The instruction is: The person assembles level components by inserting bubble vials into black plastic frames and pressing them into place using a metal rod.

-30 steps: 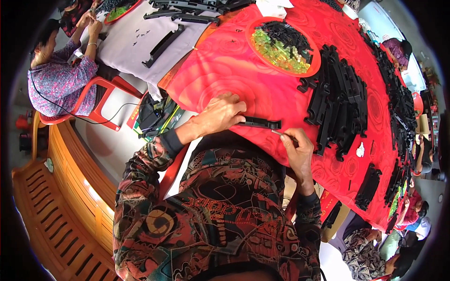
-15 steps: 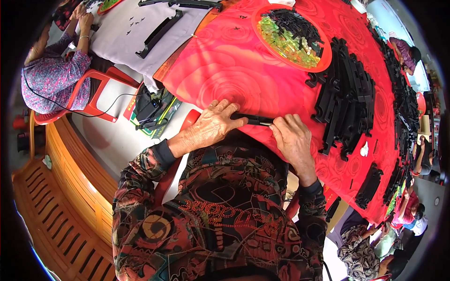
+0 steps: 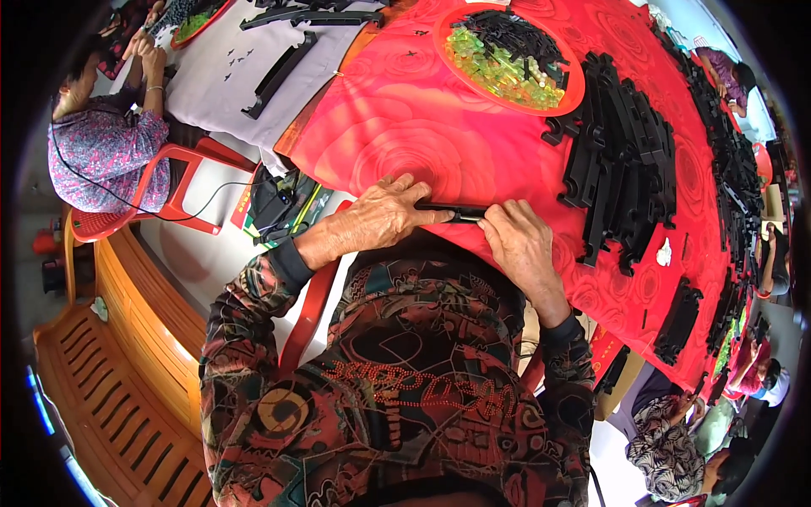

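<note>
A long black plastic piece (image 3: 460,209) lies across the near edge of the red tablecloth, held at both ends. At its left end my left hand (image 3: 380,215) is closed, with one digit stretched along the piece. My right hand (image 3: 521,241) pinches the right end between thumb and fingers. Something small and shiny shows by the right thumb, too small to make out. Beyond my hands stands an orange-red bowl (image 3: 578,91) of small black parts and yellow-green translucent pieces. To the right, similar black pieces (image 3: 621,160) are heaped together.
More black pieces (image 3: 678,321) lie farther right, near a small white scrap (image 3: 664,252). A grey-covered table (image 3: 198,89) adjoins at the left, where a person (image 3: 110,152) sits by a red chair (image 3: 182,182). A wooden bench (image 3: 127,397) stands at lower left. Other people work at far right.
The whole view has shifted slightly. Both hands stay on the black piece; my left hand's digit now reaches farther along it, and my right fingers are curled closer over its end.
</note>
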Action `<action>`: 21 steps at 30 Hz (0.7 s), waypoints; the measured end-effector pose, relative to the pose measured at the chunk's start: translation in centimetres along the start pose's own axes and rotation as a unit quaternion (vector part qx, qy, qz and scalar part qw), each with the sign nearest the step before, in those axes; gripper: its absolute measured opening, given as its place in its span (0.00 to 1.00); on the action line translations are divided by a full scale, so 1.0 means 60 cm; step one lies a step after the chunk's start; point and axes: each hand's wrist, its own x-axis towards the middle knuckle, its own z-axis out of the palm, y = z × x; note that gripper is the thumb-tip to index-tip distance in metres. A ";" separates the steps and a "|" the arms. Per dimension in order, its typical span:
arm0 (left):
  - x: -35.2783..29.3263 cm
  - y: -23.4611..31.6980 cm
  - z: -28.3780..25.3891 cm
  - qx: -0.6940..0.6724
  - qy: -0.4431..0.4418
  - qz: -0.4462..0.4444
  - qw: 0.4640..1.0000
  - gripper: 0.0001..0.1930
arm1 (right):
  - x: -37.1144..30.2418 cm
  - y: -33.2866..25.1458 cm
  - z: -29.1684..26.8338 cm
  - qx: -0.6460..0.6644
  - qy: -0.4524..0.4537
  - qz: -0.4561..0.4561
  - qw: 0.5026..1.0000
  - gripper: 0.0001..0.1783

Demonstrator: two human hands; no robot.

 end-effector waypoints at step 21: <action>0.009 0.001 0.007 -0.002 -0.044 0.013 0.999 0.29 | -0.008 0.005 0.008 -0.004 0.028 0.006 1.000 0.08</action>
